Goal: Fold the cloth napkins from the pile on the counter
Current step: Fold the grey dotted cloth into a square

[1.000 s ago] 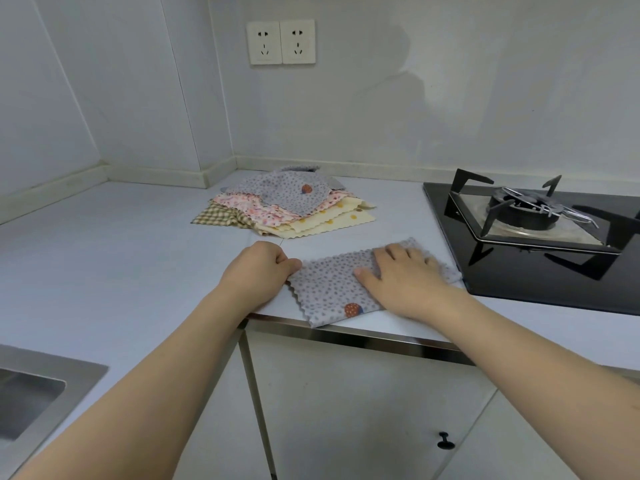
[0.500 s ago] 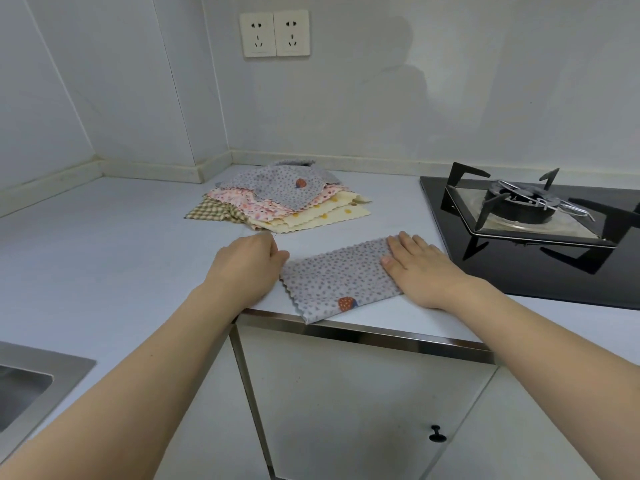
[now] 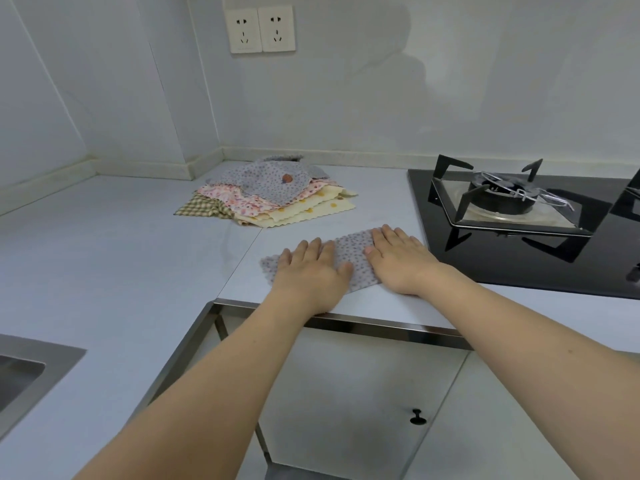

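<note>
Matt printed cloth in the grey napkin [image 3: 349, 252] and in the pile of napkins [image 3: 273, 199], edges pinked. Smooth, pale matt counter [image 3: 114, 237] with a shiny metal edge strip [image 3: 381, 325]. Glossy black glass hob [image 3: 540, 268]; brushed steel sink [image 3: 20, 372].

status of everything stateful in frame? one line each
grey napkin: folded, flat on the counter, under both hands
left hand: flat, pressing the napkin
right hand: flat, pressing the napkin
napkin pile: unfolded, loosely stacked
gas burner: no flame visible
cabinet door: closed
</note>
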`<state>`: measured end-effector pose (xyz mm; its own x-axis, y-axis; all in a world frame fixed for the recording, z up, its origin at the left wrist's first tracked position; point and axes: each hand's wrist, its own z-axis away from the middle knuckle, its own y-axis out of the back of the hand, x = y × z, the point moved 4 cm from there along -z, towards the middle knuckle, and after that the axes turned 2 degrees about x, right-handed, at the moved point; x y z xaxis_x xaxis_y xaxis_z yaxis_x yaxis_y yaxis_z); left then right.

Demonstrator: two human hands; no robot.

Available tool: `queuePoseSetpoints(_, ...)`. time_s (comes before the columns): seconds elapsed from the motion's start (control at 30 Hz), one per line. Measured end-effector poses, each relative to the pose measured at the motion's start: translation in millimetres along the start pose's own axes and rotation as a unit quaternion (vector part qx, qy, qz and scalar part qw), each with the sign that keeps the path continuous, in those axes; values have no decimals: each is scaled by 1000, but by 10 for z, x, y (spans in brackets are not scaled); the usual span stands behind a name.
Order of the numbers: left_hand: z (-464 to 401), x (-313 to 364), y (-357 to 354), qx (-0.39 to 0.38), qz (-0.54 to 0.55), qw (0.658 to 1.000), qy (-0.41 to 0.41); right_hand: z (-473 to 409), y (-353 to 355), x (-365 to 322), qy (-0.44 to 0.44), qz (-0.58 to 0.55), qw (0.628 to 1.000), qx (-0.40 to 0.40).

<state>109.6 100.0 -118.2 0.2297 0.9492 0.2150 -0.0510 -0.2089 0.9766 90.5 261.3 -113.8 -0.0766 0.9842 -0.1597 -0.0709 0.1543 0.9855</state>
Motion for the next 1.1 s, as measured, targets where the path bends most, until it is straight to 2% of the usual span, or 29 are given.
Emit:
queuePoseSetpoints(0.2,140,-244,47,4,-17,1000,1,6,-13,5,7,7,1000,3)
queuePoseSetpoints(0.4,83,-357,223,-35,-38,999,0,-56,-34,35,20,33,999,-4)
queuePoseSetpoints(0.6,-22,-547,532,42,-72,992,94,-244,37,57,61,64,995,-44)
queuePoseSetpoints(0.67,-10,-621,551,28,-24,995,95,-188,79,18,60,54,997,-14)
queuePoseSetpoints(0.73,2,-692,573,10,51,994,100,37,130,-154,89,5,993,78)
queuePoseSetpoints(0.8,65,-738,555,0,122,987,105,398,175,-455,178,-39,963,199)
queuePoseSetpoints(0.87,123,-769,522,10,122,987,101,762,133,-754,270,-25,925,266)
queuePoseSetpoints(0.93,210,-794,536,53,82,992,78,974,2,-954,316,28,910,266)
queuePoseSetpoints(0.97,262,-810,549,62,95,992,57,1014,-65,-1010,322,52,909,259)
queuePoseSetpoints(1.1,581,-817,593,-20,233,972,-33,1024,-132,-1053,319,16,907,274)
